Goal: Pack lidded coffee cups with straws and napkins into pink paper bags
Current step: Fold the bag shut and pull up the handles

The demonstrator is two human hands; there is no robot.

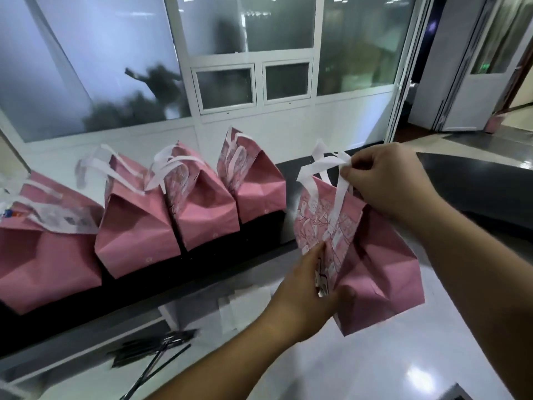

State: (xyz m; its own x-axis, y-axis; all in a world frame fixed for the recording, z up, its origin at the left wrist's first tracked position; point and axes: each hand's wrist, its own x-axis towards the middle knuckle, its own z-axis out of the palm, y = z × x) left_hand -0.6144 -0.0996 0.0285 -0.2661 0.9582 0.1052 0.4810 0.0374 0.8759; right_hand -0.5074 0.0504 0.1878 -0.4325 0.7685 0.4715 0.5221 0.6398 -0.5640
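Observation:
I hold a pink paper bag with a printed front panel above the counter at the right. My right hand pinches its white handles at the top. My left hand grips the bag's lower front edge from below. Its top is folded closed, so the contents are hidden. Several more pink bags with white handles stand in a row on the dark raised ledge at the left, all closed. Black straws lie in a loose pile on the white counter near the front left. White napkins lie flat beside them.
The white glossy counter runs under my arms. Behind the ledge is a white partition with frosted glass windows. An open doorway shows at the back right. A dark object's corner sits at the bottom edge.

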